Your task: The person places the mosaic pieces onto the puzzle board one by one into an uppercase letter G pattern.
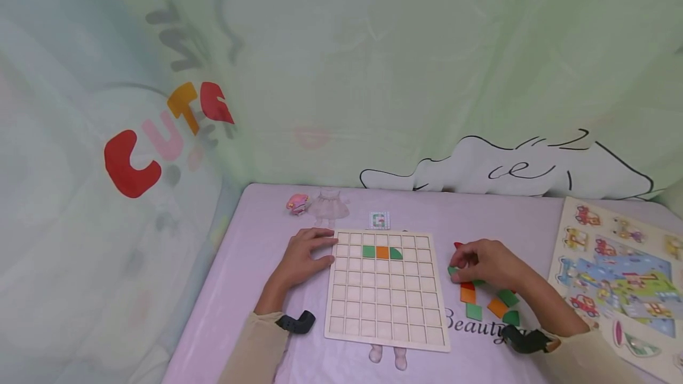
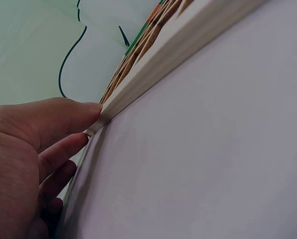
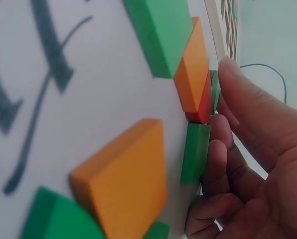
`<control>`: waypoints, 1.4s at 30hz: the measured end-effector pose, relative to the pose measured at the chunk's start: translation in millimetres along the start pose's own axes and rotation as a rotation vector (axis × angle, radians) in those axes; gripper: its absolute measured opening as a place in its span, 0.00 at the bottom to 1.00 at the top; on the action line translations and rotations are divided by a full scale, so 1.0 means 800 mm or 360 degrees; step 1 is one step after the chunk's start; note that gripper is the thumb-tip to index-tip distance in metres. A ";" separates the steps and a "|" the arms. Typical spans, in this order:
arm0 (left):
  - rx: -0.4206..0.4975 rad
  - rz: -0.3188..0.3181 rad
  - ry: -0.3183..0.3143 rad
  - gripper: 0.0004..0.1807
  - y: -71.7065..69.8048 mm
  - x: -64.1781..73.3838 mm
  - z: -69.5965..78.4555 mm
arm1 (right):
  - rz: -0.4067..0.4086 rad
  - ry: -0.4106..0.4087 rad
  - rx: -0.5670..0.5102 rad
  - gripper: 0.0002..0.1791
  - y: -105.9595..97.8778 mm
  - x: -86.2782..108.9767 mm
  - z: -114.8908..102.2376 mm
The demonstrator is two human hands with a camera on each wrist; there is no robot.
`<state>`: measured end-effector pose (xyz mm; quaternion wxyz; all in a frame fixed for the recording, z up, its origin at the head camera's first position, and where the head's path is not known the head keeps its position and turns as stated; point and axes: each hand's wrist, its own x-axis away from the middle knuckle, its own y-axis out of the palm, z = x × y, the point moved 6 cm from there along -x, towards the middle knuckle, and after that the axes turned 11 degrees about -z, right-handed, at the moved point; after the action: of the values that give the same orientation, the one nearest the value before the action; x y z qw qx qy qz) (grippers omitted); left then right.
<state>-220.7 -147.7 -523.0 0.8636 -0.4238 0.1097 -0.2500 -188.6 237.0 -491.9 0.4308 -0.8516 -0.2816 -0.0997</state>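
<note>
A square wooden grid board lies on the table with three pieces in one upper row: a green square tile, an orange square tile and a green quarter-round tile. My left hand rests at the board's left edge, thumb and fingertips touching its side. To the right of the board, my right hand is over loose tiles, thumb and forefinger at a green tile, whose shape is mostly hidden. Around it lie orange tiles, green tiles and a red tile.
A small patterned card lies just beyond the board. Farther left is a small pink object. A wooden picture puzzle board lies at the right side. Printed curtains stand behind the table and to its left.
</note>
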 end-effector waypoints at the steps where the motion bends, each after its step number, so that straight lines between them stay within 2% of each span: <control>1: -0.0002 0.0003 0.0001 0.23 0.000 0.000 0.000 | -0.0001 0.0001 0.0001 0.14 0.000 0.000 0.000; 20: -0.0001 0.0015 0.0022 0.23 -0.002 0.002 0.003 | 0.0027 0.0108 0.0018 0.16 0.003 -0.004 0.007; 26: -0.0013 0.0017 0.0029 0.22 -0.003 0.002 0.006 | 0.0022 0.0107 0.0020 0.16 0.002 -0.002 0.005; 35: -0.0024 0.0086 0.0083 0.22 -0.006 0.004 0.011 | 0.0011 0.0077 0.0024 0.16 0.002 -0.002 0.004; 42: 0.0004 0.0048 0.0052 0.22 -0.005 0.003 0.009 | -0.0008 0.0068 0.0005 0.16 0.002 0.001 0.001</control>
<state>-216.8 -146.3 -515.1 0.8659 -0.4169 0.1298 -0.2440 -187.1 237.0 -492.8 0.4377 -0.8479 -0.2747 -0.1185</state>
